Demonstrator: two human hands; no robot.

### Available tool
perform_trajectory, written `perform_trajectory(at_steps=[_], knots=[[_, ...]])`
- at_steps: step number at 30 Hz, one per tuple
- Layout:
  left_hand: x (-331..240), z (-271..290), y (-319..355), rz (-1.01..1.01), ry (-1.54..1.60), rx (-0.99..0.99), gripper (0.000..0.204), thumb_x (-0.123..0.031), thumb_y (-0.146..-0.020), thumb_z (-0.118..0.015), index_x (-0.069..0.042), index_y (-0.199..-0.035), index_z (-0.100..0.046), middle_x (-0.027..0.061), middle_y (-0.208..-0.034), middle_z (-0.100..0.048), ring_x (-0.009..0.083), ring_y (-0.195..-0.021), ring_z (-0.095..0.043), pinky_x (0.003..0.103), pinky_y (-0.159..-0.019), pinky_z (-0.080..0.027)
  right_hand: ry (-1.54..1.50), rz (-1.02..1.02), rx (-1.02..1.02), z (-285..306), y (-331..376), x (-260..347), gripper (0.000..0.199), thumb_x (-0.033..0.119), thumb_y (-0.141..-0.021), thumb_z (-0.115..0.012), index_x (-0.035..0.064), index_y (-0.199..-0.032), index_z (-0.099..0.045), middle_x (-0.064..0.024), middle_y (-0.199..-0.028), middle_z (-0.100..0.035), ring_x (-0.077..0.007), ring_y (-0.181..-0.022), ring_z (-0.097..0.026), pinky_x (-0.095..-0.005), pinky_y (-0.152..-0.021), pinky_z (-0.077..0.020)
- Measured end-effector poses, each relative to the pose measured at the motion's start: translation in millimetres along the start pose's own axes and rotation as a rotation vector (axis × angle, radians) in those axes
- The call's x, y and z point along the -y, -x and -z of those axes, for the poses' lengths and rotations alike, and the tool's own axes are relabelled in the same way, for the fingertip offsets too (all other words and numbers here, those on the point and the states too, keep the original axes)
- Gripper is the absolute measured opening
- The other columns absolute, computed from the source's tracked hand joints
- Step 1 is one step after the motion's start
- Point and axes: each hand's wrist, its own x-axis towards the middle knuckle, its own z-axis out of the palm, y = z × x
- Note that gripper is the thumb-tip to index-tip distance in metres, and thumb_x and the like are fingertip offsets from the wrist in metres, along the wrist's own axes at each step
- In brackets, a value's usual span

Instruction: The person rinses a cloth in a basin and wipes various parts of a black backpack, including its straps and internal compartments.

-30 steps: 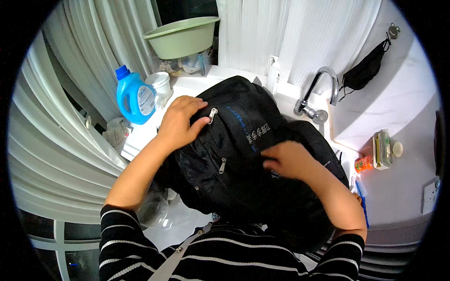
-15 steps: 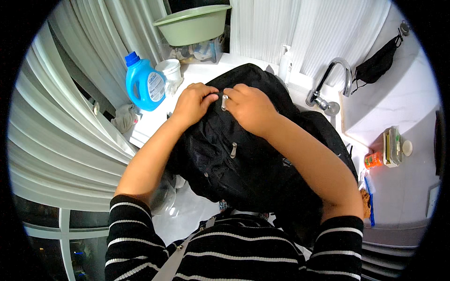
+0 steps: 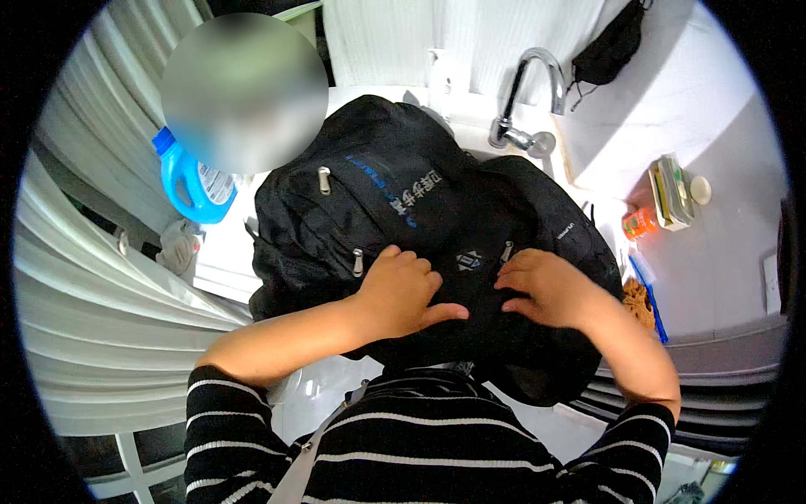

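A large black backpack [image 3: 403, 160] lies across the white counter and the sink, its printed front facing up. My left hand [image 3: 403, 291] rests on the near part of the bag, fingers lightly bent on the cloth and thumb stretched to the right. Just beyond its fingers is a silver zipper pull [image 3: 358, 263]; farther up the bag sits a second zipper pull [image 3: 325, 181]. My right hand [image 3: 546, 290] touches the bag's right side, with thumb and fingers apart. Another zipper pull [image 3: 507, 251] shows at its fingertips.
At the back right is a chrome faucet [image 3: 529, 101], with a white pump bottle [image 3: 442, 88] beside it. A blue detergent jug [image 3: 195, 181] stands at the left by the curtain [image 3: 109, 294]. An orange container [image 3: 640, 223] and a blue brush [image 3: 651, 294] lie at right. A blurred disc covers the upper left.
Both hands have left the far zipper pull and come toward me, now spread apart on the bag. The bag lies flatter, its printed front showing. The view has shifted.
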Motion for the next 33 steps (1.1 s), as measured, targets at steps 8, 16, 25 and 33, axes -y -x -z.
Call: perform_trajectory(at_steps=[8,16,25,33], knots=[[6.7,-14.2,-33.0,0.197,0.201,0.081,0.034,-0.034,-0.083,-0.062,-0.001,-0.076,-0.065,0.0145,-0.068,-0.063,0.0273,-0.062,-0.062,0.038,-0.057,-0.048,0.08,-0.034,-0.283,-35.6,27.9,6.5,0.024,0.017,-0.076,-0.071,0.0063,-0.097,-0.066,-0.0107,-0.106,-0.064,-0.0283,-0.102,-0.058,-0.0372,-0.087,-0.0473],[29.6,13.3,-25.0,0.563,0.806,0.206,0.021,-0.019,-0.087,-0.064,-0.001,-0.077,-0.066,0.0003,-0.061,-0.057,0.0074,-0.052,-0.051,0.024,-0.049,-0.041,-0.334,-0.326,-0.468,-18.2,6.7,-14.2,0.022,0.029,-0.08,-0.068,0.0078,-0.087,-0.069,-0.0103,-0.102,-0.064,-0.0272,-0.096,-0.059,-0.0468,-0.086,-0.0425],[-9.4,8.0,-93.7,0.117,0.134,-0.135,0.027,-0.029,-0.074,-0.072,-0.009,-0.093,-0.069,0.012,-0.081,-0.063,0.0313,-0.076,-0.064,0.042,-0.067,-0.052,0.135,-0.447,-0.391,-28.0,-18.2,-46.4,0.021,0.028,-0.071,-0.069,0.0092,-0.08,-0.07,-0.0101,-0.083,-0.059,-0.029,-0.087,-0.057,-0.042,-0.078,-0.0435],[-10.7,10.7,-115.7,-0.073,0.048,-0.382,0.012,-0.018,-0.077,-0.069,-0.009,-0.085,-0.068,0.0098,-0.078,-0.062,0.0309,-0.071,-0.063,0.039,-0.061,-0.052,-0.514,-0.329,-0.691,6.8,-1.1,-54.0,0.018,0.018,-0.071,-0.075,0.0084,-0.085,-0.068,-0.0055,-0.084,-0.059,-0.0185,-0.081,-0.058,-0.0311,-0.068,-0.0478]])
